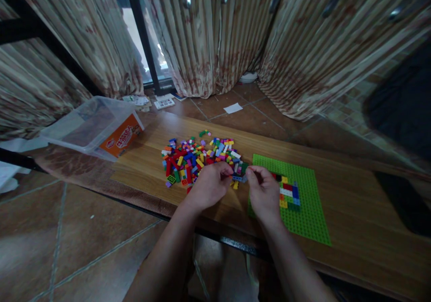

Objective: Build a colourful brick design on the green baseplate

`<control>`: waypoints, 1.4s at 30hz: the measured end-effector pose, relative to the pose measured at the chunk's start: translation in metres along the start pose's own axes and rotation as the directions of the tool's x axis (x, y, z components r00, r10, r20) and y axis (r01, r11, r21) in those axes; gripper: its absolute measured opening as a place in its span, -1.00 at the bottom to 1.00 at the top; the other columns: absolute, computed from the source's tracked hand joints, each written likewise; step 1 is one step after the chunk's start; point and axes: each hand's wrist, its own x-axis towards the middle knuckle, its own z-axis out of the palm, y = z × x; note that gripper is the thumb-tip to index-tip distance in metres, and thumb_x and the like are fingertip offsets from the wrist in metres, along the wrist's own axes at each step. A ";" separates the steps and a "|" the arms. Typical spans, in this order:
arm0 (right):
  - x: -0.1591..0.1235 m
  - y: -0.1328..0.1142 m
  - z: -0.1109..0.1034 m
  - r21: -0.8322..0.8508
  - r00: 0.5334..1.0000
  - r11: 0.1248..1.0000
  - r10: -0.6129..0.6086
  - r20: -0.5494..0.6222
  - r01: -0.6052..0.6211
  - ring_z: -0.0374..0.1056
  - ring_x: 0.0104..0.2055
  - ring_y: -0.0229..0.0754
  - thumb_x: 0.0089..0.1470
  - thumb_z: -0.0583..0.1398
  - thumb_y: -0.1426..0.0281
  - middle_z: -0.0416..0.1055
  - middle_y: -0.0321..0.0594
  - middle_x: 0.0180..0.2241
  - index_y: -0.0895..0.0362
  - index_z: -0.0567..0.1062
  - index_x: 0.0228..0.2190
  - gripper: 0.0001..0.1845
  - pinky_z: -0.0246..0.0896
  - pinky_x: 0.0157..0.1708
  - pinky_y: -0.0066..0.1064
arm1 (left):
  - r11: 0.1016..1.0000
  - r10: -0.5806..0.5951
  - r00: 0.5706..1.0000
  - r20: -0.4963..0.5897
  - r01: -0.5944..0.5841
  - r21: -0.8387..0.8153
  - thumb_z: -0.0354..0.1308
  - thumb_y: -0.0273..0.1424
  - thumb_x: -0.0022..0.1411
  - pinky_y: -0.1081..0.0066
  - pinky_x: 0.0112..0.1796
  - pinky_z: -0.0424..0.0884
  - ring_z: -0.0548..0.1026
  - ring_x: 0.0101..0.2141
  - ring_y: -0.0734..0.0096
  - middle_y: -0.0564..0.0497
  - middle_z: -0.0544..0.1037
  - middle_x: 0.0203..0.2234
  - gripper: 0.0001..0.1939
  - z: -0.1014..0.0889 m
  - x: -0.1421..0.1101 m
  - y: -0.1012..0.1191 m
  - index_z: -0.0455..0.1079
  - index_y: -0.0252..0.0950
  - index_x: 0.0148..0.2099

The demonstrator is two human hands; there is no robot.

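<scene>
A heap of loose toy building bricks (188, 158) in many colours lies on the wooden tabletop. My left hand (210, 185) is over the heap's near right edge, its fingers curled together; anything in them is too small to make out. Across a small gap, my right hand (264, 194) has thumb and index finger pinched together, and what they hold is hidden. Several grey-blue and green bricks lie between the two hands. Partly under my right hand is a green studded baseplate (310, 203). On it sits a flat patch of joined bricks (288, 193), its left part covered by my hand.
A clear plastic box (77, 135) with an orange label stands at the left end. At the right lies a dark flat object (400, 201). Striped curtains (202, 37) hang beyond the table, and papers (164, 103) and a white sheet (233, 108) lie on the tiled floor.
</scene>
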 end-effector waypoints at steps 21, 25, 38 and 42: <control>0.006 -0.017 -0.014 0.205 1.000 0.979 -0.013 -0.004 0.013 0.36 -0.41 -0.24 0.01 0.27 0.22 0.47 -0.29 -0.43 0.10 0.51 -0.36 -0.79 0.30 -0.36 -0.38 | 0.973 0.053 0.995 0.081 -0.069 0.218 0.02 -0.56 0.09 0.45 -0.36 0.29 0.45 -0.42 0.41 0.04 0.55 -0.45 -0.79 0.008 -0.001 0.006 0.48 -0.29 -0.33; 0.013 -0.014 -0.037 0.220 0.997 0.976 0.019 -0.080 -0.001 0.34 -0.48 -0.28 -0.03 0.29 0.27 0.45 -0.33 -0.48 0.09 0.53 -0.38 -0.83 0.28 -0.44 -0.41 | 0.977 0.055 0.996 0.076 -0.070 0.203 0.03 -0.58 0.09 0.45 -0.36 0.29 0.44 -0.43 0.43 0.03 0.54 -0.46 -0.79 0.012 0.000 0.008 0.48 -0.31 -0.33; 0.049 0.041 -0.141 -0.464 0.986 0.884 -0.017 -0.166 -0.063 0.41 -0.34 -0.06 0.00 0.17 0.26 0.54 -0.12 -0.37 0.10 0.63 -0.30 -0.71 0.30 -0.26 -0.18 | 0.985 0.099 0.808 0.580 0.002 -0.172 0.09 -0.51 0.13 0.51 -0.40 0.32 0.46 -0.44 0.48 0.06 0.54 -0.48 -0.85 0.012 -0.009 0.024 0.47 -0.31 -0.27; 0.046 0.041 -0.142 -0.657 0.996 0.750 -0.089 0.018 0.079 0.42 -0.25 -0.02 0.07 0.08 0.28 0.53 -0.07 -0.27 0.10 0.63 -0.28 -0.66 0.31 -0.18 -0.15 | 0.994 0.103 0.773 0.626 -0.095 -0.047 0.09 -0.54 0.12 0.53 -0.38 0.30 0.45 -0.40 0.50 0.09 0.54 -0.45 -0.81 0.025 -0.008 0.027 0.50 -0.29 -0.26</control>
